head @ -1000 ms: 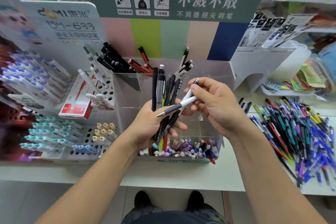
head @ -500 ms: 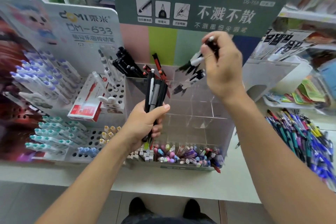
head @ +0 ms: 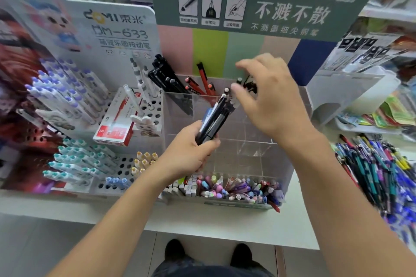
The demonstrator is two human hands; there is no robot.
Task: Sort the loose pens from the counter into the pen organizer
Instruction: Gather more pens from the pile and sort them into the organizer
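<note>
The clear acrylic pen organizer (head: 254, 148) stands on the counter in the middle. Its front row is packed with colourful pens (head: 236, 190), and black pens (head: 166, 78) and red pens (head: 203, 83) lean in the back compartments. My left hand (head: 186, 155) grips a bundle of dark pens (head: 213, 117) tilted up to the right in front of the organizer. My right hand (head: 272, 105) hovers over the back compartments with fingers spread and relaxed, thumb close to the bundle's tops, holding nothing. Black-and-white pens (head: 248, 84) show behind its fingers. A heap of loose pens (head: 378, 175) lies at the right.
A white display rack (head: 126, 164) with blue and teal capped pens stands at the left, with a red-and-white box (head: 117, 126) on it. A green sign board (head: 258, 7) rises behind the organizer. A white shelf unit (head: 351, 94) sits at the back right. The counter edge (head: 225, 231) runs below.
My right hand raised a black-and-white pen to the back compartment, let it go and came down empty toward the bundle. My left hand tilted the bundle to the right.
</note>
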